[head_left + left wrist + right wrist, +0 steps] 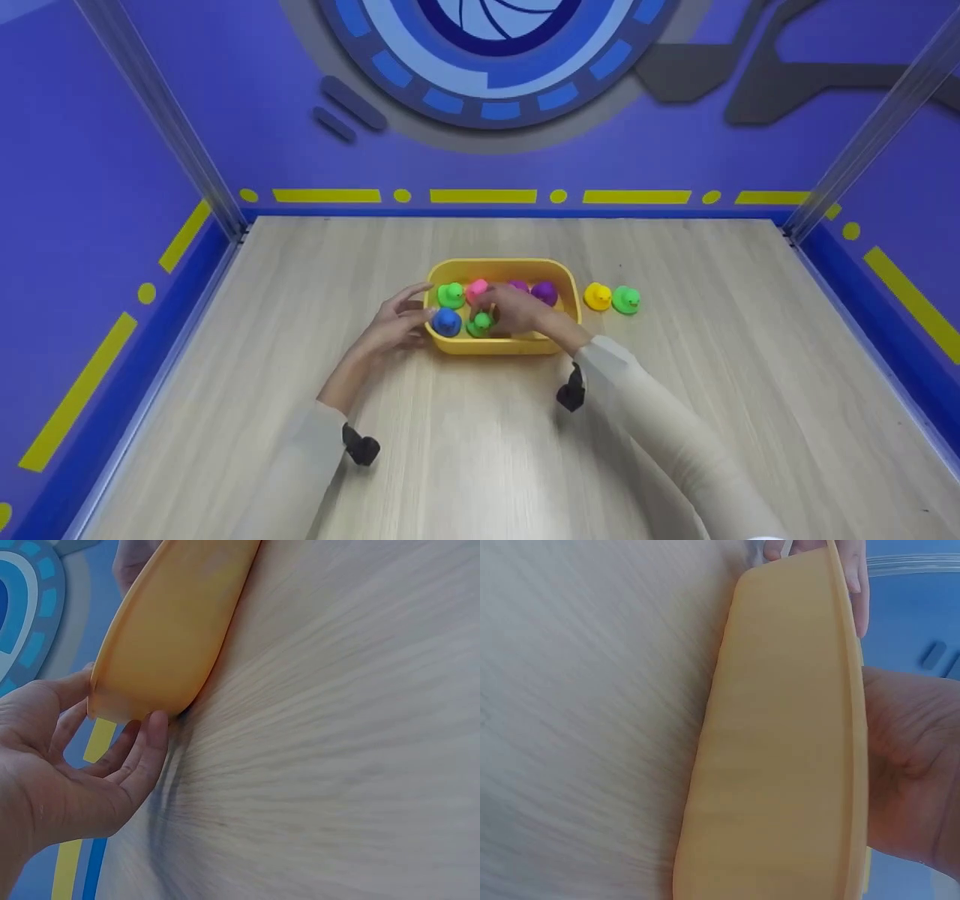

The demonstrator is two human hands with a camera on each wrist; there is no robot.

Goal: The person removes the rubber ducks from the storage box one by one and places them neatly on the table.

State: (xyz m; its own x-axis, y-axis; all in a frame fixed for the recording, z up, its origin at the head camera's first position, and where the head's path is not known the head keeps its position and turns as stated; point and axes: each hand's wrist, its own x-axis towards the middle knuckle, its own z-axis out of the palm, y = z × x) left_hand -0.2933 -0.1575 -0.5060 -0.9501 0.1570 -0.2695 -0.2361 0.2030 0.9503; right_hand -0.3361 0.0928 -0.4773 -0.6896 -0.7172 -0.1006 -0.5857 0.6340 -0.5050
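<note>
A yellow plastic bin (517,346) stands on the table with several small rubber ducks inside. My left hand (396,319) holds the bin's left end; in the left wrist view its fingers (154,735) curl against the outer wall. Inside the bin, my right hand (514,309) pinches a green duck (480,324) near the front wall. Its fingertips are partly hidden. Around it are a blue duck (447,322), another green duck (451,295), a pink duck (477,289) and purple ducks (544,293). In the right wrist view, the bin wall hides my fingers.
Right of the bin, a yellow duck (598,296) and a green duck (626,300) sit side by side on the wooden table (465,450). Blue panels (225,135) enclose the table at the back and both sides.
</note>
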